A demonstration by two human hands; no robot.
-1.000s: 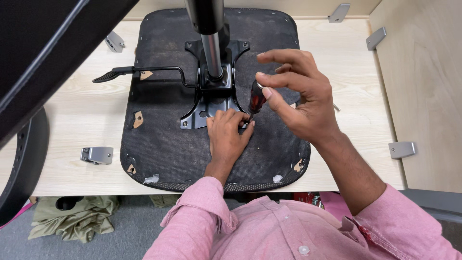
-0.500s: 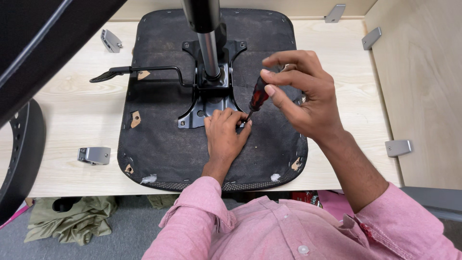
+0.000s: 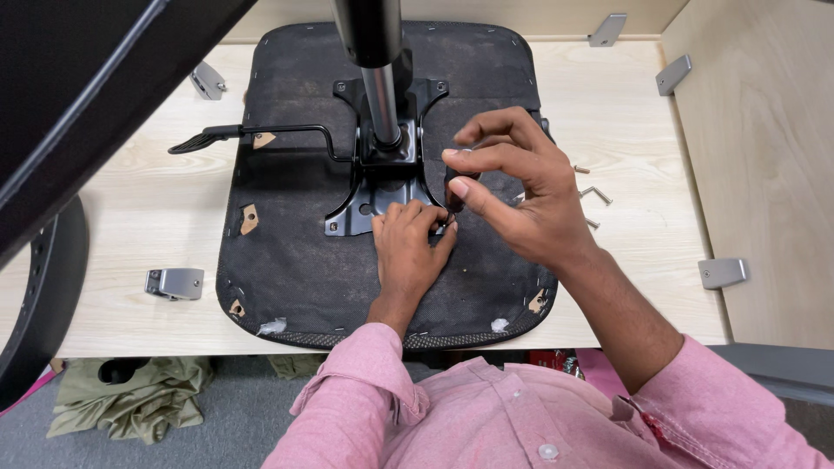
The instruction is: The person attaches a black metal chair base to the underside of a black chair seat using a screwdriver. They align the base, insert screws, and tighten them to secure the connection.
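Seat base (image 3: 295, 269), black and upside down, lies flat on the light wooden table (image 3: 130, 226), covering most of its middle. Metal mounting plate (image 3: 382, 187) sits bolted at the seat's centre, with a gas cylinder (image 3: 375, 61) standing upright from it (lever to the left). Right hand (image 3: 521, 195) is closed around a screwdriver (image 3: 452, 193), tip down at the plate's lower right corner. Left hand (image 3: 408, 247) rests fingers curled on that corner, pinching something too small to tell. Loose screws (image 3: 595, 195) lie just right of the seat.
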